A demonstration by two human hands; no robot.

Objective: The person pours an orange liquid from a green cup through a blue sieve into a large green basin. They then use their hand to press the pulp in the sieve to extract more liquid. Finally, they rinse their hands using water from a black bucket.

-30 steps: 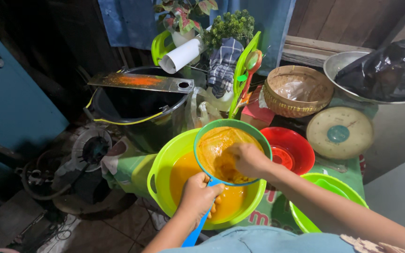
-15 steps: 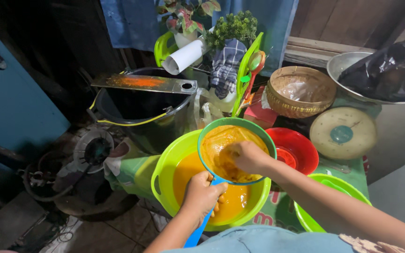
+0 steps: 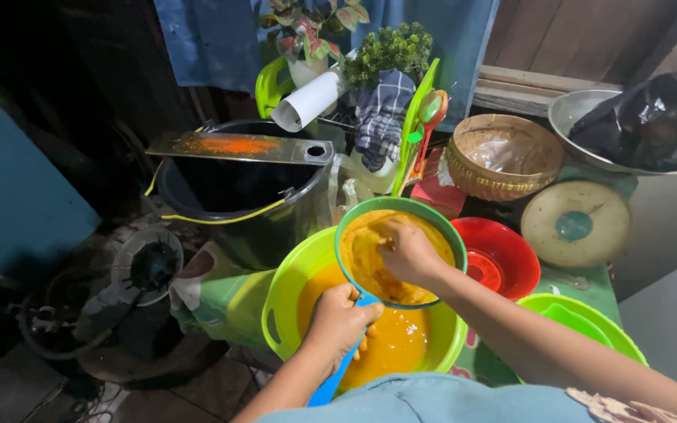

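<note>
My left hand (image 3: pixel 339 319) grips the blue handle (image 3: pixel 337 374) of a round green-rimmed strainer (image 3: pixel 437 222) held over a lime-green basin (image 3: pixel 287 282). The basin holds orange-yellow liquid (image 3: pixel 389 345). My right hand (image 3: pixel 407 251) is inside the strainer, fingers bent and pressing on yellow-orange pulp (image 3: pixel 360 254). Both hands are stained yellow.
A black bucket (image 3: pixel 237 200) with a metal grater board (image 3: pixel 233 146) across it stands at the left. A red bowl (image 3: pixel 507 254), a second green basin (image 3: pixel 585 325), a woven basket (image 3: pixel 503 157), a round scale (image 3: pixel 576 223) and a metal bowl with a black bag (image 3: pixel 644 125) sit at the right.
My right hand has shifted slightly within the strainer while pressing the pulp. The strainer stays over the basin and the view has moved a little.
</note>
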